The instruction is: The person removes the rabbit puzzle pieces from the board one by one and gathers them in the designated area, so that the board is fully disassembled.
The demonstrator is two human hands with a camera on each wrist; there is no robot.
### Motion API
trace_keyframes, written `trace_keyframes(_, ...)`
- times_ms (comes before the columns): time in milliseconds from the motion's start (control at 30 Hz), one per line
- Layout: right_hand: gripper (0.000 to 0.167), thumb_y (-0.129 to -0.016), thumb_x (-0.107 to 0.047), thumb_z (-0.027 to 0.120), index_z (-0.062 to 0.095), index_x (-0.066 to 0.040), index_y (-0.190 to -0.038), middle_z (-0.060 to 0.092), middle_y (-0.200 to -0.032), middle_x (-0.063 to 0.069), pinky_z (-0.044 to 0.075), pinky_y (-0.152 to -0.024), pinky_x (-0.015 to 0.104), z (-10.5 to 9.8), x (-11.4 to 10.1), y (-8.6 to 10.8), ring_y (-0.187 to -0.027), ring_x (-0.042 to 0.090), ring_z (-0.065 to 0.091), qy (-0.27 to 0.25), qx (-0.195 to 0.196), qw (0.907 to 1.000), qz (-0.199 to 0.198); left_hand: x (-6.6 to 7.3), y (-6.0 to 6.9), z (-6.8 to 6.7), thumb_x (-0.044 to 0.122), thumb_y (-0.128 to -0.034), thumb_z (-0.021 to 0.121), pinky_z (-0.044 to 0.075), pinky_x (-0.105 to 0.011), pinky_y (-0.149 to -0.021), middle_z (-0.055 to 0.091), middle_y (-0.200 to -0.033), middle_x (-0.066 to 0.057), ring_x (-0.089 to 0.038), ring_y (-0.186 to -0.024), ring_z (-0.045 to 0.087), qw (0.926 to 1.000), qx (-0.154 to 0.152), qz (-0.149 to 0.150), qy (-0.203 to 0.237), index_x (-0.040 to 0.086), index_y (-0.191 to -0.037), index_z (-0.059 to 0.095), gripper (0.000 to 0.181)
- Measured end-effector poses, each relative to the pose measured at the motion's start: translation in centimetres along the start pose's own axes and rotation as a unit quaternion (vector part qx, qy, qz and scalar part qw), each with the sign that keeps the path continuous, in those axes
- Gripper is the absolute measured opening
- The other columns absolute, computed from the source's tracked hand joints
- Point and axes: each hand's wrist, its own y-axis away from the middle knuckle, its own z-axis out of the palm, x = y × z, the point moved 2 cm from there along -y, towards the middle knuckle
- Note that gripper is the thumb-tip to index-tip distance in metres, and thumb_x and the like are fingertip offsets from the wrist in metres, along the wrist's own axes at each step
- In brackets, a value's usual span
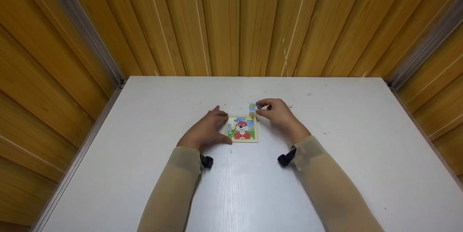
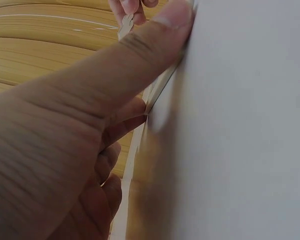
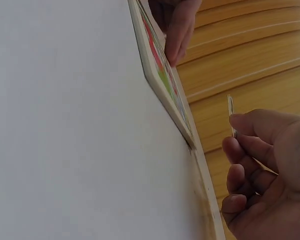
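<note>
A square puzzle board (image 1: 257, 130) with a pale wooden rim lies on the table, showing a red and white cartoon animal. My left hand (image 1: 208, 129) holds its left side, thumb at the near edge and fingers at the far left corner; the left wrist view shows that thumb and fingers of my left hand (image 2: 85, 100) on the rim. Just above the board's far right corner, my right hand (image 1: 280, 116) pinches a small blue puzzle piece (image 1: 253, 107). In the right wrist view the piece (image 3: 231, 112) is edge-on between thumb and index finger of my right hand (image 3: 265, 165).
The white table (image 1: 343, 174) carries small dark marks. Behind it stands a wood-patterned panel wall (image 1: 224, 22), with similar panels at left and right. Each sleeve cuff has a black camera, the left one (image 1: 207, 161) and the right one (image 1: 285, 158).
</note>
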Motion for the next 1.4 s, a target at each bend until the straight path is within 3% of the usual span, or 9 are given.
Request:
trace_keyframes(300,0.043,-0.114,-0.019,0.067,0.068,-0.005,-0.154,0.069,-0.151,0.018,0.046,-0.106,0.042,-4.7,3.3,0.9,-0.123,0.029,0.054,0.040,0.055,0.9977,0.002,0.4,-0.1,-0.1,0.036,-0.0792,0.107,0.027,-0.049,-0.144,0.049,-0.177,0.001,-0.025,-0.180,0.017,1.0000,0.005,-0.002,0.007,0.013,-0.160,0.066,0.093)
trace_keyframes(433,0.044,-0.113,-0.015,0.065,0.066,-0.002,-0.155,0.067,-0.154,0.023,0.049,-0.117,0.051,-5.5,4.2,1.0,-0.133,0.036,0.058,0.052,0.069,0.9962,-0.003,0.7,0.0,-0.3,0.036,-0.0796,0.107,0.028,-0.049,-0.144,0.048,-0.179,0.001,-0.024,-0.180,0.017,0.9999,0.004,-0.011,0.005,0.014,-0.161,0.065,0.094)
trace_keyframes(600,0.043,-0.113,-0.010,0.063,0.064,0.003,-0.153,0.064,-0.154,0.029,0.041,-0.134,0.063,-5.7,4.5,1.1,-0.153,0.047,0.054,0.074,0.074,0.9944,-0.009,0.5,0.1,-0.5,0.037,-0.0803,0.106,0.027,-0.050,-0.144,0.047,-0.180,0.002,-0.025,-0.180,0.017,0.9999,0.003,-0.014,-0.002,0.017,-0.162,0.064,0.094)
trace_keyframes(800,0.042,-0.113,-0.009,0.063,0.066,0.004,-0.152,0.066,-0.145,0.029,0.049,-0.126,0.062,-5.5,4.3,0.6,-0.140,0.046,0.062,0.109,0.061,0.9922,-0.010,0.4,0.3,-1.0,0.038,-0.0805,0.106,0.026,-0.052,-0.144,0.049,-0.179,0.000,-0.027,-0.180,0.017,0.9999,0.005,-0.012,-0.009,0.015,-0.163,0.063,0.095)
trace_keyframes(1033,0.047,-0.111,-0.008,0.061,0.062,0.001,-0.158,0.063,-0.148,0.028,0.046,-0.129,0.062,-5.6,4.0,0.7,-0.143,0.045,0.060,0.110,0.059,0.9922,-0.001,0.4,0.4,-1.0,0.038,-0.0808,0.106,0.026,-0.051,-0.145,0.050,-0.179,-0.001,-0.026,-0.180,0.016,0.9999,0.003,-0.003,-0.010,0.014,-0.163,0.062,0.096)
trace_keyframes(1300,0.040,-0.117,-0.014,0.054,0.065,-0.004,-0.154,0.062,-0.148,0.020,0.048,-0.115,0.051,-4.3,2.1,0.7,-0.130,0.034,0.055,0.029,0.083,0.9962,-0.005,0.3,0.3,-0.9,0.036,-0.0803,0.106,0.024,-0.050,-0.145,0.052,-0.176,-0.004,-0.026,-0.180,0.016,0.9999,0.003,0.008,-0.014,0.009,-0.162,0.063,0.096)
trace_keyframes(1400,0.039,-0.119,-0.014,0.051,0.066,-0.006,-0.153,0.062,-0.152,0.018,0.048,-0.119,0.052,-3.1,0.9,0.7,-0.135,0.034,0.055,0.004,0.079,0.9968,-0.010,0.3,0.3,-0.7,0.036,-0.0805,0.106,0.024,-0.050,-0.145,0.052,-0.176,-0.003,-0.025,-0.180,0.016,0.9999,0.003,0.004,-0.012,0.010,-0.162,0.063,0.095)
